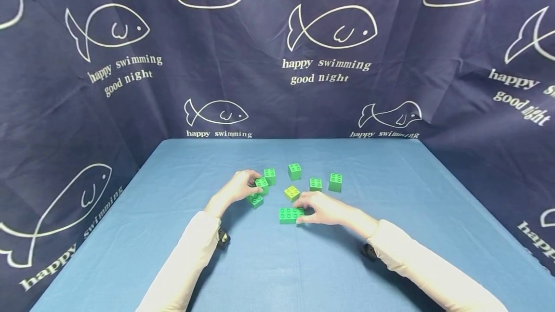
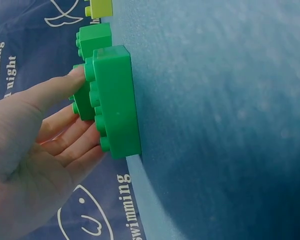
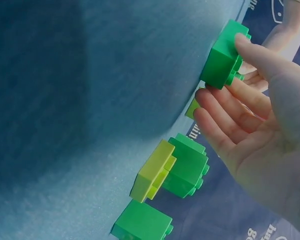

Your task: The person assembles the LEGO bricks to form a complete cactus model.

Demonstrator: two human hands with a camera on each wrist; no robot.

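In the head view my left hand (image 1: pixel 237 187) pinches a small square green toy building brick (image 1: pixel 262 185) between thumb and fingers. Just in front of it lies another green brick (image 1: pixel 256 201), which looks long in the left wrist view and partly hides the pinched one. My right hand (image 1: pixel 323 208) grips the right end of a long green brick (image 1: pixel 288 215), its thumb along the near side and a finger at the far side. A yellow-green brick (image 1: pixel 292 192) lies just beyond that. The right wrist view shows a second yellow-green brick (image 3: pixel 152 171).
Behind the hands stand several more green bricks: one close to the left hand (image 1: pixel 270 176), one in the middle (image 1: pixel 295 172), and two at the right (image 1: pixel 315 184), (image 1: pixel 336 182). Blue cloth (image 1: pixel 277 264) covers the table. A dark printed curtain (image 1: pixel 260 61) rises around it.
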